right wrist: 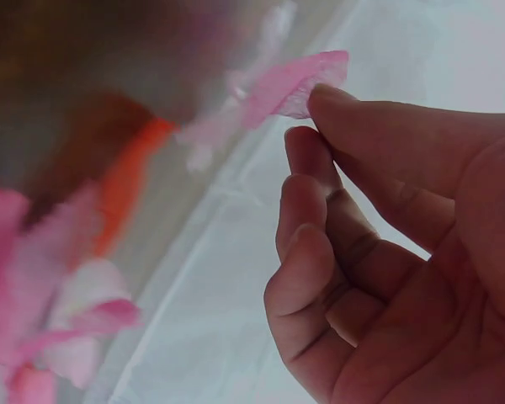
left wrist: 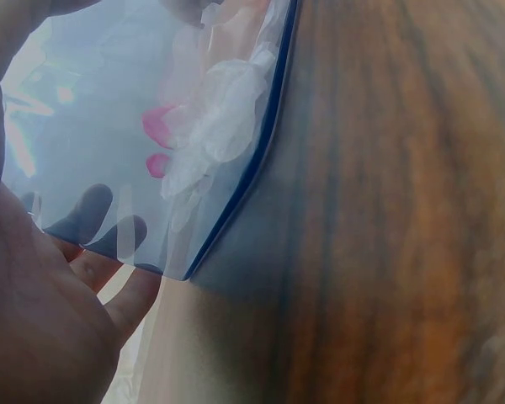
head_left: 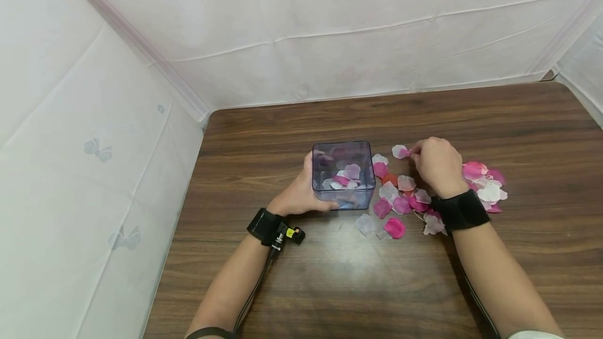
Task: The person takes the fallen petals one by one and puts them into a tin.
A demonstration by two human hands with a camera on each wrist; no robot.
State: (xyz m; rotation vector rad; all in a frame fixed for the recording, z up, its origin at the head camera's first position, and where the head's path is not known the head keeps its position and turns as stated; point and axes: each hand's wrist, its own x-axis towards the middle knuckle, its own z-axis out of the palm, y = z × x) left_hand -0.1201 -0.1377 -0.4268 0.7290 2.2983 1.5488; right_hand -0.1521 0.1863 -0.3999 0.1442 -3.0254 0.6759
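A clear, bluish plastic box [head_left: 343, 200] stands on the table with several white and pink petals [head_left: 346, 178] inside. My left hand [head_left: 301, 187] grips it from its left side, thumb along the near face; the left wrist view shows the fingers behind the clear wall. My right hand [head_left: 437, 164] is to the right of the box, above the table. Between its thumb and index finger it pinches a pink petal [right wrist: 295, 88]. In the head view a white petal [head_left: 399, 151] shows beside those fingertips.
Loose pink, white and red petals [head_left: 401, 204] lie scattered between the box and my right wrist. A denser petal pile [head_left: 490, 191] sits right of that wrist. White sheeting [head_left: 330, 67] hangs behind the brown wooden table [head_left: 264, 135] and along its left side.
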